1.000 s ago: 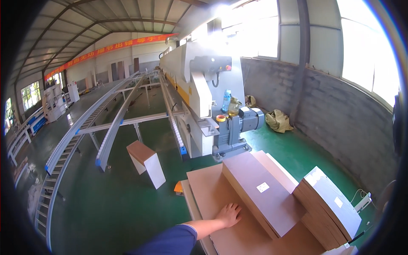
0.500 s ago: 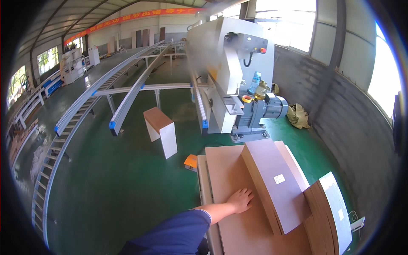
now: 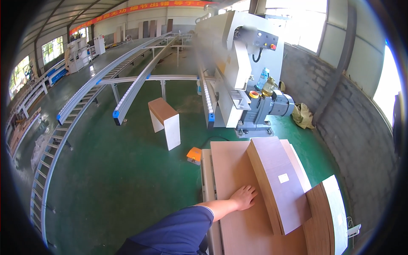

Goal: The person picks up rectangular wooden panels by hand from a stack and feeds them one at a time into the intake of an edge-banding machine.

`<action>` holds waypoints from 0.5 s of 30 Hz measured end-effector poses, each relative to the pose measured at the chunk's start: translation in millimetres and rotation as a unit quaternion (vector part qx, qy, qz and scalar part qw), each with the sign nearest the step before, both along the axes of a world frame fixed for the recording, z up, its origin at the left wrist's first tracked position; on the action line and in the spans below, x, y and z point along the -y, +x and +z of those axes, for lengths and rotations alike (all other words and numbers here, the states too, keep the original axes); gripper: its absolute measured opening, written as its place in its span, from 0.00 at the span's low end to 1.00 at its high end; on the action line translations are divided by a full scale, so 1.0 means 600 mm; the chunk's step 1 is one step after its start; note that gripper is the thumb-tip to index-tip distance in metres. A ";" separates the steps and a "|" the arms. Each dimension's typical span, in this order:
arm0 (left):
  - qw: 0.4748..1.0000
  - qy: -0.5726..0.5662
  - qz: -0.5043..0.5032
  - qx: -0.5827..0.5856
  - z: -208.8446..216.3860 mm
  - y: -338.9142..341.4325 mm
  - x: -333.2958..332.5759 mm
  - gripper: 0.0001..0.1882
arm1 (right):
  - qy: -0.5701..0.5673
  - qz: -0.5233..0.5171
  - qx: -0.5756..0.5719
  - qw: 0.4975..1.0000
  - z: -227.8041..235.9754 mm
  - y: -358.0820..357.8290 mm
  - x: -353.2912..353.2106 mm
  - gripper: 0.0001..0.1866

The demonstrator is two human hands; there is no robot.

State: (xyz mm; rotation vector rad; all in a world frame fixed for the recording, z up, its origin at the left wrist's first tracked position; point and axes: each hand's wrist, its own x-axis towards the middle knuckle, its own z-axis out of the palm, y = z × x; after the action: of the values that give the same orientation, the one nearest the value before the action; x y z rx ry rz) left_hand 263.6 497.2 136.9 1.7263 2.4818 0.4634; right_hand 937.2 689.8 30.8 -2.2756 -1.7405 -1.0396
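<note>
My left hand (image 3: 244,197) lies palm down on a broad light-brown panel (image 3: 229,165), its fingers spread and slightly bent. It grips nothing. Just right of my fingertips stands a stack of narrow brown boards (image 3: 280,161), the top one greyish purple with a small white label (image 3: 283,178). Farther right and nearer to me is a second stack of boards (image 3: 323,208), with a pale top. My left arm, in a dark blue sleeve, comes in from the lower edge. My right hand is out of the picture.
Ahead stands a large grey-white machine (image 3: 265,55) with a motor (image 3: 282,104) and bottles on it. Long roller rails (image 3: 140,85) run into the distance on the left. A small board stool (image 3: 163,108) and an orange foot pedal (image 3: 194,155) are on the green floor. A grey wall (image 3: 352,110) borders the right.
The view has shifted slightly, so the machine and rails sit a little higher and farther right. My left hand stays on the panel beside the stack.
</note>
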 end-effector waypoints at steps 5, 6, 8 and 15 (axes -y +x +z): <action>1.000 0.013 -0.002 -0.010 0.000 -0.001 0.000 0.25 | -0.006 0.003 0.000 1.000 -0.003 0.000 -0.001 0.24; 1.000 0.017 -0.002 -0.014 0.001 -0.001 0.000 0.25 | -0.006 0.003 0.001 1.000 -0.003 -0.001 -0.002 0.24; 1.000 0.021 -0.002 -0.018 -0.002 -0.002 0.000 0.24 | -0.007 0.005 0.000 1.000 -0.005 -0.002 -0.004 0.24; 0.999 0.028 -0.001 -0.025 -0.007 0.000 -0.003 0.24 | -0.010 0.005 0.002 1.000 -0.009 -0.004 -0.007 0.24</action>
State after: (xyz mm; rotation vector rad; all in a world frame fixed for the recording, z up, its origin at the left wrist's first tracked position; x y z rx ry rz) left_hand 263.5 498.9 132.6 1.7817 2.5249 0.5004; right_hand 935.0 693.9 25.3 -2.2750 -1.7712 -1.0312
